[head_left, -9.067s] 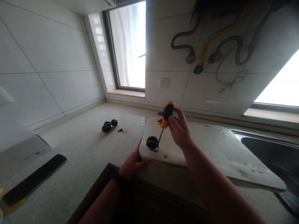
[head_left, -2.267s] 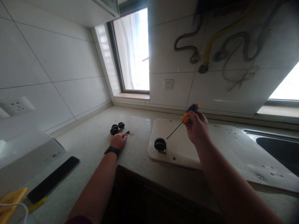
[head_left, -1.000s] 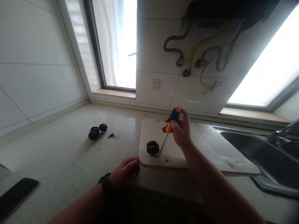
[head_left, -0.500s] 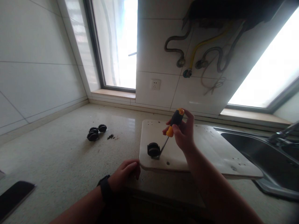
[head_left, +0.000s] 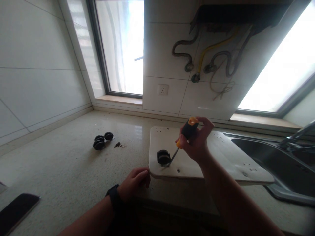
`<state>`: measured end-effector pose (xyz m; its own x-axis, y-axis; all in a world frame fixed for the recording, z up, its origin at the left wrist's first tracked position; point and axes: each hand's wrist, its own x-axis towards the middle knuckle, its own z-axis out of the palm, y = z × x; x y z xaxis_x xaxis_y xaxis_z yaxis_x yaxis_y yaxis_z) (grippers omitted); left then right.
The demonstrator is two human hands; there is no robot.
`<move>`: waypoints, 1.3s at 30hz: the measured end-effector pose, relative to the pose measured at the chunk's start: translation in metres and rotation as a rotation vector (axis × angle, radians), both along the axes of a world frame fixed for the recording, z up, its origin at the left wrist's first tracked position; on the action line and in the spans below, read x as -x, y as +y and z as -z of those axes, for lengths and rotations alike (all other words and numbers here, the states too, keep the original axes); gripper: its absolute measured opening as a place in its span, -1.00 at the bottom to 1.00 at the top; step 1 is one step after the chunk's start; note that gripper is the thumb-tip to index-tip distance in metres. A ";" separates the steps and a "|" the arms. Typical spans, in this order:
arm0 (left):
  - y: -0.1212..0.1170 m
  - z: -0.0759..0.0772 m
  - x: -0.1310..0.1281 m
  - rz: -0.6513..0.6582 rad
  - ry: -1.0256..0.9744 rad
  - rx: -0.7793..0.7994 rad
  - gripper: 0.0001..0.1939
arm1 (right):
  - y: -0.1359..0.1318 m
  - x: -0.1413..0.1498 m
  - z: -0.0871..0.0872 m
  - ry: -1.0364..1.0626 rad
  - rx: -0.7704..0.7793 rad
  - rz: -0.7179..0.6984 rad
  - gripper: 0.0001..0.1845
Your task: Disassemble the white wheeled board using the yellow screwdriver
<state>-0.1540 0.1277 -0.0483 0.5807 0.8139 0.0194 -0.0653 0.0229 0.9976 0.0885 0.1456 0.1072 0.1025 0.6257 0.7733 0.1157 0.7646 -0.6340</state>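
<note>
My right hand (head_left: 197, 141) is closed round a black and yellow screwdriver (head_left: 190, 129), which leans to the right. Its shaft runs down to the mounting plate of a black caster wheel (head_left: 163, 157). The caster stands near the front left corner of a white board (head_left: 192, 170) with rounded corners. My left hand (head_left: 136, 182), with a dark watch on the wrist, is at the board's left front corner. Its fingers curl against the edge, and the fingertips are partly hidden. Small screw holes show in the other corners of the board.
Several loose black casters (head_left: 99, 143) lie on the speckled counter (head_left: 73, 170), beside a small pile of dark screws (head_left: 117, 145). A dark flat object (head_left: 18, 209) is at the lower left. The board overlaps the sink (head_left: 256, 147) at right. Hoses (head_left: 204, 54) hang on the wall.
My right hand and the screwdriver's handle have moved right, so the tool leans more. Its tip stays at the caster's plate. My left hand remains at the corner; the view has shifted slightly.
</note>
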 end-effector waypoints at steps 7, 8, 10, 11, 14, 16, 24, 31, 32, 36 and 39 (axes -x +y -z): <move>-0.001 0.006 -0.001 -0.015 -0.023 -0.019 -0.48 | -0.017 -0.009 -0.023 -0.315 0.087 0.058 -0.26; -0.001 0.006 -0.001 -0.019 -0.022 -0.017 -0.48 | -0.019 -0.011 -0.030 -0.337 0.096 0.090 -0.34; -0.002 0.004 0.000 -0.022 -0.022 -0.011 -0.48 | -0.022 -0.013 -0.046 -0.376 0.103 0.167 -0.50; -0.002 0.003 0.000 -0.022 -0.021 -0.011 -0.47 | -0.024 -0.014 -0.053 -0.407 0.111 0.200 -0.54; -0.002 0.005 -0.001 -0.035 0.008 0.008 -0.41 | -0.031 -0.015 -0.077 -0.548 0.170 0.291 -0.53; -0.001 0.008 -0.001 -0.046 0.026 0.039 -0.35 | -0.038 -0.014 -0.092 -0.733 0.262 0.362 -0.51; 0.000 0.012 -0.001 -0.028 0.009 0.060 -0.29 | -0.041 0.002 -0.139 -1.513 0.396 0.574 -0.37; -0.004 -0.002 -0.002 -0.046 0.101 0.007 -0.35 | -0.024 -0.003 -0.158 -1.564 0.472 0.136 -0.61; -0.005 -0.004 -0.002 -0.048 0.114 0.008 -0.35 | -0.024 -0.005 -0.162 -1.570 0.487 0.072 -0.67; -0.007 -0.008 -0.002 -0.057 0.129 0.037 -0.35 | -0.032 -0.006 -0.173 -1.605 0.414 -0.062 -0.87; -0.007 -0.008 -0.002 -0.054 0.113 0.051 -0.35 | -0.033 -0.002 -0.173 -1.646 0.420 0.002 -0.75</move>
<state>-0.1517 0.1207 -0.0404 0.5322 0.8422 -0.0859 0.0445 0.0735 0.9963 0.0908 0.1123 0.2797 -0.5793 0.8007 -0.1526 0.8097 0.5868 0.0055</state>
